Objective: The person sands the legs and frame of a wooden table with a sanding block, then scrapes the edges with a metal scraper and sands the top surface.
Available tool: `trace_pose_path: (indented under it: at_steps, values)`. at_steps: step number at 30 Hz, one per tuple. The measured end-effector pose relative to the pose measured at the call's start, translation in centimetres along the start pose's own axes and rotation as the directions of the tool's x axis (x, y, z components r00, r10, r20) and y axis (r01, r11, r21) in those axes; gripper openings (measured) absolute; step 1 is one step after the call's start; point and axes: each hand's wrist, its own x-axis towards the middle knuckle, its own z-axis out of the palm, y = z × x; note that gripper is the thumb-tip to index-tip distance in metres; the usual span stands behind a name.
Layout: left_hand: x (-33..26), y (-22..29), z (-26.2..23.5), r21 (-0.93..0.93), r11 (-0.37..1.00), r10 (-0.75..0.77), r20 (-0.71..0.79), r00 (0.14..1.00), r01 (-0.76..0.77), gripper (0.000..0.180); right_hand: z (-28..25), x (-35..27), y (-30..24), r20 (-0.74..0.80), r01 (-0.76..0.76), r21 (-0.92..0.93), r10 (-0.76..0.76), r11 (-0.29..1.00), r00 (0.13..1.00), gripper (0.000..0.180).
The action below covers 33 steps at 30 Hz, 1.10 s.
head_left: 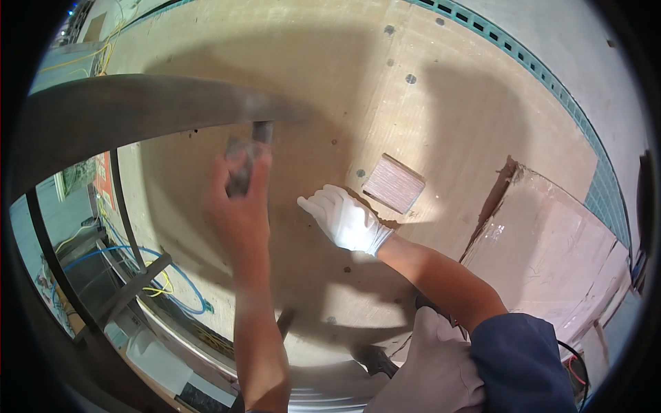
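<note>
My bare left hand [237, 196] is closed around a small dark grey block-like piece [239, 168], blurred so its kind is unclear. The hand is just below a long curved dark bar [151, 100] that comes in from the left. A short dark stub [262, 131] hangs from the bar's underside, beside my left fingertips. My right hand [344, 219] wears a white glove and has nothing visible in it. Its fingers are loosely bent, with one stretched out to the left. Close to its right, a pinkish-brown rectangular block with a streaked top [394, 182] lies on the plywood [330, 76].
A worn cardboard box [544, 234] stands at the right. Along the far edge runs a green perforated strip [509, 48]. Dark metal bars [131, 292], a blue hose [186, 268] and yellow cables [107, 58] are at the left.
</note>
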Motion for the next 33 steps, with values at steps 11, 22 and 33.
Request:
trace_pose_path:
  at_steps: [11,22,33]
  values:
    - [-2.7,1.5,-0.3,0.436,0.857,0.307,-0.005,0.952,-0.274,0.029,0.0,0.5,0.2,-0.053,-0.053,0.024,0.055,0.998,0.997,0.05]
    - [-9.5,-2.6,-4.1,-0.182,0.981,-0.062,0.009,0.998,0.062,0.027,-0.8,0.3,0.2,-0.041,-0.033,0.049,0.035,0.998,0.999,0.049]
    - [-9.2,-9.2,-7.6,-0.127,0.759,-0.595,0.261,0.76,0.638,0.031,0.7,-0.3,0.6,0.084,0.0,-0.188,0.016,0.982,0.996,0.051]
